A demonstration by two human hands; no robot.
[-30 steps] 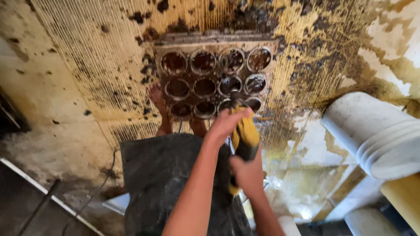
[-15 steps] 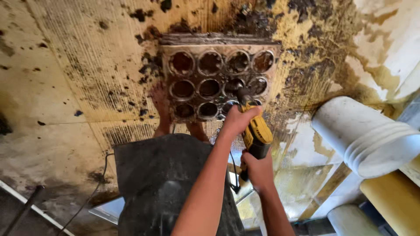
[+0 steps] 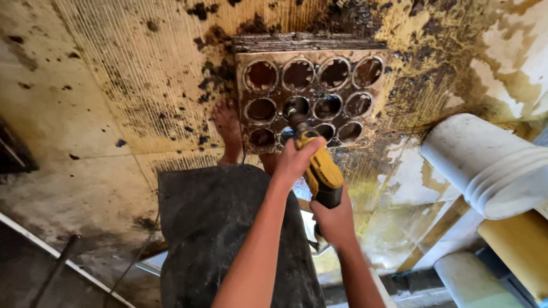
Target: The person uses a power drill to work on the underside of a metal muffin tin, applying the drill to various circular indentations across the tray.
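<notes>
My left hand (image 3: 297, 162) grips the front body of a yellow and black power drill (image 3: 322, 174). My right hand (image 3: 334, 219) is wrapped around its handle below. The drill's bit (image 3: 297, 117) points into a hole in the middle row of a brown block (image 3: 311, 94) pierced with several round holes. The block lies on the stained floor. My bare foot (image 3: 228, 128) rests against the block's left side, and dark shorts (image 3: 222, 228) cover my lap.
White bucket-like containers (image 3: 491, 165) lie stacked on their side at the right, with a yellow object (image 3: 519, 251) below them. The floor (image 3: 114, 85) is stained yellow and spotted with dark debris. A metal rail (image 3: 57, 262) runs along the bottom left.
The drill bit has shifted left across the block, from a hole in the third column to one in the second column. Both hands stayed on the drill.
</notes>
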